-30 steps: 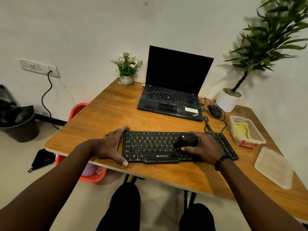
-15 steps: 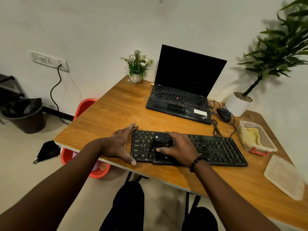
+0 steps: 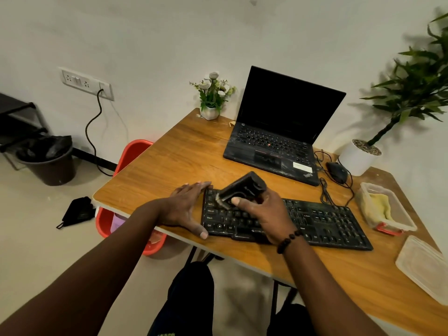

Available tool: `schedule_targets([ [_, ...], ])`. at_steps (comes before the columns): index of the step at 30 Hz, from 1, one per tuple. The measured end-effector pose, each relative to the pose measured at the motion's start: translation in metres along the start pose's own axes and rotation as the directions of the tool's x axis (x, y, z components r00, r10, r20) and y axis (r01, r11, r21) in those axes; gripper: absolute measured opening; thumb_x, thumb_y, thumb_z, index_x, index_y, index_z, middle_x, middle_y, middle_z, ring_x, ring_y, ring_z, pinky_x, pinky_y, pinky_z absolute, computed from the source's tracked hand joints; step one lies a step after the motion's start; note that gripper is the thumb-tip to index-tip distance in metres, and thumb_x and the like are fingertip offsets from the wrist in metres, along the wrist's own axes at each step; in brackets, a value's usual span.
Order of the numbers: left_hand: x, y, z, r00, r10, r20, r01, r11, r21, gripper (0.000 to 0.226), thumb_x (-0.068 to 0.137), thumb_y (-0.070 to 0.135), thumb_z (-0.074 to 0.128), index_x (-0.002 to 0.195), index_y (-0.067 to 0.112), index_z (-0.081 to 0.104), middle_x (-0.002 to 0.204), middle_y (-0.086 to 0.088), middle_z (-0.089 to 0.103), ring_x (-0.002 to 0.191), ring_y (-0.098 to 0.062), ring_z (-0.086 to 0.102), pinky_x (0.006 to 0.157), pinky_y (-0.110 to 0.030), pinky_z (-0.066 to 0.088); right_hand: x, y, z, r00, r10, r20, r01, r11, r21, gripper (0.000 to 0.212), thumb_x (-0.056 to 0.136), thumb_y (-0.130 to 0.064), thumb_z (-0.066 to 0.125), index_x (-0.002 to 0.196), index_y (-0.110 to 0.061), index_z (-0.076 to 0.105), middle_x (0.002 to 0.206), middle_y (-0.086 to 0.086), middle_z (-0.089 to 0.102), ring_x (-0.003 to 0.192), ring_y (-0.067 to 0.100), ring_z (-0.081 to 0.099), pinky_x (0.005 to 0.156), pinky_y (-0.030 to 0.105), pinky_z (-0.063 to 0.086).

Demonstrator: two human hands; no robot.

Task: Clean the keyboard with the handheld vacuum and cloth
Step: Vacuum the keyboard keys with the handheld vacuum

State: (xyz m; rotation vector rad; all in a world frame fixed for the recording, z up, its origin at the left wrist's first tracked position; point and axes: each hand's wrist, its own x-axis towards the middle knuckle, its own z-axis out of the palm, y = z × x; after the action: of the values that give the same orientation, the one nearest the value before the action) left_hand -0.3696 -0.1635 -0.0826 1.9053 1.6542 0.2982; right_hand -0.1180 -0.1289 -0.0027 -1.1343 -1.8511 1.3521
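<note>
Head view, R hand: grips handheld vacuum, tilted, brush end down on keyboard left keys.
L hand: fingers straight, flat against keyboard's left edge.
Keyboard: near table front edge.
Cloth: yellow, in container, right of keyboard.
Open room: bare wood left of laptop.

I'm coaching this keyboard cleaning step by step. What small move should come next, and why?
Probably draw the vacuum rightward along the keyboard. The right hand grips it tilted, brush end on the keys at the left end, while the left hand braces that end.
</note>
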Motion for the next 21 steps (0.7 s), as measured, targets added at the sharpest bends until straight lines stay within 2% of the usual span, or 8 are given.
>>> schedule_targets([
  [3, -0.001, 0.004, -0.002, 1.0, 0.019, 0.02, -0.019, 1.0, 0.006, 0.139, 0.047, 0.089, 0.071, 0.154, 0.042, -0.006, 0.166, -0.001, -0.001, 0.152, -0.026, -0.006, 0.122, -0.056, 0.001, -0.014, 0.011, -0.044, 1.0, 0.006, -0.025, -0.01, 0.989, -0.147, 0.032, 0.073, -0.025, 0.078, 0.099, -0.028, 0.059, 0.098, -0.01, 0.065, 0.088, 0.001, 0.062, 0.066, 0.014, 0.046],
  [7, -0.002, 0.007, -0.002, 1.0, 0.01, 0.029, -0.01, 1.0, 0.024, 0.137, 0.05, 0.088, 0.07, 0.153, 0.042, -0.006, 0.166, 0.0, 0.0, 0.152, -0.025, -0.009, 0.121, -0.055, -0.003, -0.032, 0.036, -0.087, 0.991, 0.024, -0.129, -0.048, 0.982, -0.181, 0.036, 0.07, -0.028, 0.081, 0.1, -0.021, 0.062, 0.1, 0.0, 0.068, 0.091, 0.014, 0.065, 0.071, 0.022, 0.05],
  [11, 0.0, 0.009, -0.003, 0.999, 0.02, 0.032, -0.022, 0.999, 0.043, 0.135, 0.053, 0.085, 0.072, 0.154, 0.04, -0.005, 0.165, 0.003, 0.006, 0.152, -0.021, -0.006, 0.122, -0.052, -0.002, -0.042, 0.05, -0.11, 0.989, 0.015, -0.149, -0.054, 0.964, -0.262, 0.037, 0.071, -0.03, 0.08, 0.103, -0.024, 0.064, 0.097, 0.002, 0.069, 0.087, 0.012, 0.065, 0.07, 0.02, 0.049],
  [14, -0.004, 0.015, -0.005, 0.999, 0.004, 0.042, -0.005, 0.999, 0.037, 0.135, 0.053, 0.083, 0.073, 0.154, 0.038, -0.005, 0.163, 0.003, 0.008, 0.152, -0.023, -0.003, 0.122, -0.052, 0.001, -0.047, 0.056, -0.119, 0.991, -0.029, -0.13, -0.021, 0.928, -0.371, 0.037, 0.074, -0.03, 0.078, 0.107, -0.031, 0.061, 0.094, -0.004, 0.067, 0.082, 0.004, 0.06, 0.065, 0.014, 0.042],
  [17, -0.006, 0.019, -0.005, 0.999, -0.023, 0.044, 0.022, 0.999, 0.029, 0.134, 0.056, 0.077, 0.077, 0.154, 0.037, -0.005, 0.163, 0.003, 0.008, 0.15, -0.025, 0.0, 0.122, -0.051, 0.002, -0.048, 0.059, -0.133, 0.991, -0.042, -0.13, -0.02, 0.899, -0.438, 0.044, 0.074, -0.033, 0.077, 0.115, -0.026, 0.062, 0.093, -0.007, 0.066, 0.08, 0.0, 0.059, 0.062, 0.01, 0.039],
  [21, -0.005, 0.02, -0.007, 0.996, -0.061, 0.068, 0.059, 0.998, 0.035, 0.138, 0.05, 0.084, 0.073, 0.154, 0.04, -0.008, 0.165, 0.002, 0.003, 0.151, -0.029, -0.001, 0.122, -0.055, 0.004, -0.048, 0.06, -0.152, 0.989, -0.08, -0.127, 0.001, 0.849, -0.529, 0.046, 0.075, -0.033, 0.078, 0.117, -0.023, 0.063, 0.089, -0.006, 0.07, 0.081, 0.002, 0.062, 0.061, 0.01, 0.043],
])
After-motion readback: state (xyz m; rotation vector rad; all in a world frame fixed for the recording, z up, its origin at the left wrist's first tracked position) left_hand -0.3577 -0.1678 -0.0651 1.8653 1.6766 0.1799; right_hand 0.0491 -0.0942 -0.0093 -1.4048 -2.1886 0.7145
